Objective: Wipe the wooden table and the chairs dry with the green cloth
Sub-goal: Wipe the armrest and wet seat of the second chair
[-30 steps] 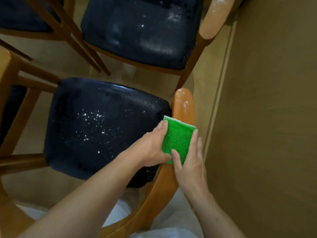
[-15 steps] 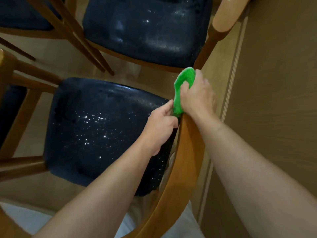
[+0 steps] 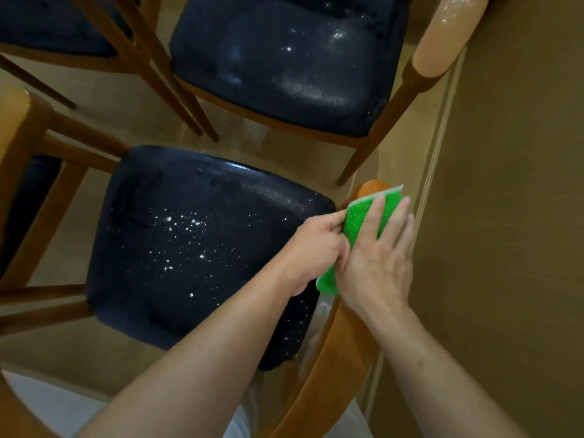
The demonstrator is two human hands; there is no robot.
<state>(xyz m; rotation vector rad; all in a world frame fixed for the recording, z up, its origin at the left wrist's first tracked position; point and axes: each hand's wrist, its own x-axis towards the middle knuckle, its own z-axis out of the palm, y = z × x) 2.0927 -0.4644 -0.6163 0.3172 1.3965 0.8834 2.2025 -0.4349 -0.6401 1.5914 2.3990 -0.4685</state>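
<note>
Right now the person is drying the curved wooden backrest [image 3: 331, 358] of the nearest chair. The green cloth [image 3: 363, 222] is draped over the top rail near its far end, where a bare rounded tip of wood shows just beyond the cloth's pale edge. The right hand [image 3: 376, 263] lies flat on top of it, fingers spread and extended, pressing the cloth down onto the rail rather than closing around anything. The left hand [image 3: 319, 245] is closed, its fingertips pinching the cloth's edge on the seat side, apparently keeping it wrapped around the wood.

I judge this to be a stroke along the rail, one part of the chair work. Much looks undone: the dark seat [image 3: 196, 248] of this chair is speckled with white droplets across its middle, and the second chair's seat [image 3: 284, 58] farther off shows wet smears and spots, as does that chair's pale backrest [image 3: 448, 36] at the upper right. No table top is clearly in view.

The next move, as I read it, calls for finishing the rail's tip, then opening the cloth out flat and running it across the speckled seat with firm, overlapping passes so the drops are lifted rather than pushed about.
</note>
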